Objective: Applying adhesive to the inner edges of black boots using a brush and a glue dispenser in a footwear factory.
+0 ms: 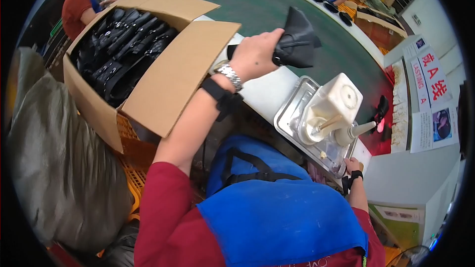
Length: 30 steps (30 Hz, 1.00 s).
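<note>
The hands are standing well apart: the right hand [354, 165] is resting at the metal tray's [289, 111] near right corner, its grip unclear; beyond the tray's far left end, the left hand [254, 56] is gripping a black shoe piece [298, 39], whose wide end is pointing rightward, away from the wrist.

1. The head view is looking steeply down from head height, over the near blue apron [282, 217].
2. It is facing ahead, across the green belt [341, 54], toward the far side.
3. Its fisheye is spanning left hand [255, 55] to right hand [353, 165], at close range.
</note>
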Tool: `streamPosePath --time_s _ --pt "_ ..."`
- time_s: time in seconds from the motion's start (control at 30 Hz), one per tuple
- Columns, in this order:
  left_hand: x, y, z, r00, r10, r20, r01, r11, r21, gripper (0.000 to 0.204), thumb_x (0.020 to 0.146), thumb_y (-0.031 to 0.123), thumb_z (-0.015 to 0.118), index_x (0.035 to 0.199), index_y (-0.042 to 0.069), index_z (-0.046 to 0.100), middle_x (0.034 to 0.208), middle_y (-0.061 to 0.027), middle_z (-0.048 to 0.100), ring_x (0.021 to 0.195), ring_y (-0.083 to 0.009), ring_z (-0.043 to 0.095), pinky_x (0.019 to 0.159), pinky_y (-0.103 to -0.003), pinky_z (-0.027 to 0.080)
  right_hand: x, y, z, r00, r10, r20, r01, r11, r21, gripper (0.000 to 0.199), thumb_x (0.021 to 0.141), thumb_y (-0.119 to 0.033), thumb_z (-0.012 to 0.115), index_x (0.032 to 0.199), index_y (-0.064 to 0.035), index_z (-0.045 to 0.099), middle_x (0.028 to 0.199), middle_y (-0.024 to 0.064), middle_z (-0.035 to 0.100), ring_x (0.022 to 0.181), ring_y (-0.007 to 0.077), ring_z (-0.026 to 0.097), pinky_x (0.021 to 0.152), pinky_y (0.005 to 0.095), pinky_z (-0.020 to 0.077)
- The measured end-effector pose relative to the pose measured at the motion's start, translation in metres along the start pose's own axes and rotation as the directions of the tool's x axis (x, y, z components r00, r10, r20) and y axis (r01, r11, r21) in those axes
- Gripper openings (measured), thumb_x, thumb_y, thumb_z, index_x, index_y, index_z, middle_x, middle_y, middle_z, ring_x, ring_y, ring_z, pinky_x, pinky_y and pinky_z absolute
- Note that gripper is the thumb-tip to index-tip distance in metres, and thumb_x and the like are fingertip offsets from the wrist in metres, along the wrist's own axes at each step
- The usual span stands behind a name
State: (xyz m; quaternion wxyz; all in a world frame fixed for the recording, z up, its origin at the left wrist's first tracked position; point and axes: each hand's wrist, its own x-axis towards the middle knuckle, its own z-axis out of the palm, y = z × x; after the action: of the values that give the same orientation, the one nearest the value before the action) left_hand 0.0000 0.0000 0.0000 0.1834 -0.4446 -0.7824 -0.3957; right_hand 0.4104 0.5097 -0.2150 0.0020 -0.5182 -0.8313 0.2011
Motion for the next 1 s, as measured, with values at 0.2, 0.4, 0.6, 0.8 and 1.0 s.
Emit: streamPosePath --time_s 0.2,0.4,0.6,0.8,1.0 --pt "-0.023 -0.004 -0.03 0.994 -0.071 0.081 0.078 0.993 -0.088 0.071 0.063 0.007 0.072 0.127 0.01 0.042 0.108 -0.0175 0.057 0.099 -0.0343 0.055 0.081 -0.037 0.045 -0.097 -0.011 0.083 0.996 -0.073 -0.043 0.07 0.995 -0.066 0.039 0.075 -0.035 0.058 0.087 0.0017 0.061 0.075 0.0219 0.061 0.074 0.0331 0.063 0.067 0.0396 0.0485" --pt "-0.022 0.023 0.026 0.929 -0.185 0.32 0.351 0.165 -0.922 0.074 0.073 0.029 0.072 0.131 0.004 0.034 0.119 -0.0132 0.051 0.112 -0.0248 0.049 0.097 -0.037 0.039 -0.168 -0.046 0.075 0.986 0.153 -0.064 -0.131 0.956 0.262 0.035 0.077 -0.018 0.06 0.106 0.0012 0.059 0.07 0.0153 0.064 0.058 0.0243 0.062 0.058 0.0332 0.0494" --pt "0.014 0.051 0.062 0.805 0.014 0.593 0.495 -0.566 -0.659 0.067 0.078 0.051 0.06 0.116 -0.003 0.049 0.109 -0.0165 0.056 0.105 -0.0278 0.054 0.096 -0.041 0.041 -0.228 -0.126 0.053 0.97 -0.099 -0.222 0.2 0.846 0.495 0.028 0.077 -0.017 0.065 0.099 0.0009 0.063 0.078 0.0103 0.065 0.072 0.0156 0.06 0.065 0.0279 0.0471" --pt "0.025 0.043 0.071 0.885 -0.13 0.446 0.426 0.613 -0.665 0.053 0.065 0.017 0.076 0.107 -0.002 0.05 0.093 -0.0104 0.06 0.084 -0.0167 0.057 0.076 -0.031 0.047 -0.225 -0.227 0.065 0.965 -0.193 -0.178 0.258 0.825 0.502 0.041 0.072 -0.024 0.073 0.104 -0.0005 0.062 0.069 0.0064 0.06 0.061 0.0143 0.054 0.059 0.0277 0.0446" --pt "-0.006 -0.002 0.066 0.894 -0.02 0.448 0.308 0.752 -0.582 0.069 0.063 0.024 0.077 0.118 -0.001 0.044 0.105 -0.0168 0.057 0.097 -0.0232 0.057 0.084 -0.033 0.045 -0.206 -0.266 0.083 0.957 -0.113 -0.268 0.223 0.877 0.426 0.035 0.07 -0.026 0.073 0.09 0.0008 0.061 0.056 0.0058 0.05 0.049 0.0149 0.045 0.048 0.0307 0.0374"
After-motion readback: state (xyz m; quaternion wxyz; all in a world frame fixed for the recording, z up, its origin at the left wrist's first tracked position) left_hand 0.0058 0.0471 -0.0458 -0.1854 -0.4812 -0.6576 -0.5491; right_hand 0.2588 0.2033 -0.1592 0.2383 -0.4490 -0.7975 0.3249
